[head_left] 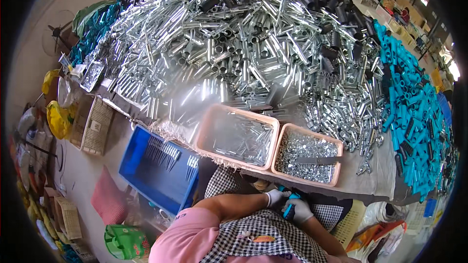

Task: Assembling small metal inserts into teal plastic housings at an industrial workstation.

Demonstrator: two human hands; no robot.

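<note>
My right hand [301,210], in a pale glove, is closed round a teal handle-like piece [290,206] with dark parts, held low in front of my checkered apron. Close beside it my left hand [276,198], also gloved, has its fingers bent in toward the far end of the teal piece. What the left fingers grip is too small to tell. Just beyond the hands, at the table's edge, stands a pink bin [336,180] of small metal parts with a flat dark strip [319,160] lying on top. Left of it sits a larger pink bin [201,139] with thin metal pins.
Shiny metal tubes [209,48] heap across the table, black sleeves [307,0] behind them. Teal tubes [404,102] pile at the right. A blue crate [146,173] with rows of metal-ended pieces stands left of me. Farther left is a beige crate [96,126].
</note>
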